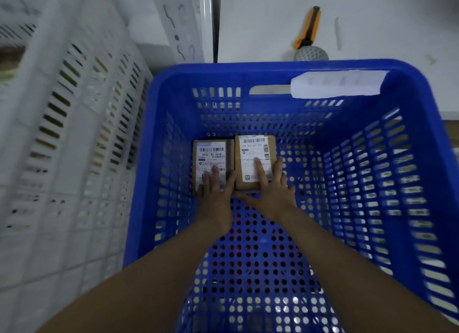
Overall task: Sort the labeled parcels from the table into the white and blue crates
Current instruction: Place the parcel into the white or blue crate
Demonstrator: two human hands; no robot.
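Observation:
Two small brown cardboard parcels with white shipping labels lie side by side on the floor of the blue crate [419,158], near its far left corner. My left hand [215,191] rests flat on the near end of the left parcel [211,154]. My right hand [270,186] lies on the right parcel [253,149], fingers straight and spread, with the index finger on the label and the thumb along the box's near edge. The white crate [74,139] stands directly left of the blue one; its inside is out of view.
A paper tag [337,84] hangs over the blue crate's far rim. Behind the crate, on the white table [385,22], lie an orange and black utility knife [308,27] and a grey rounded object [310,54]. A white post stands at the back left.

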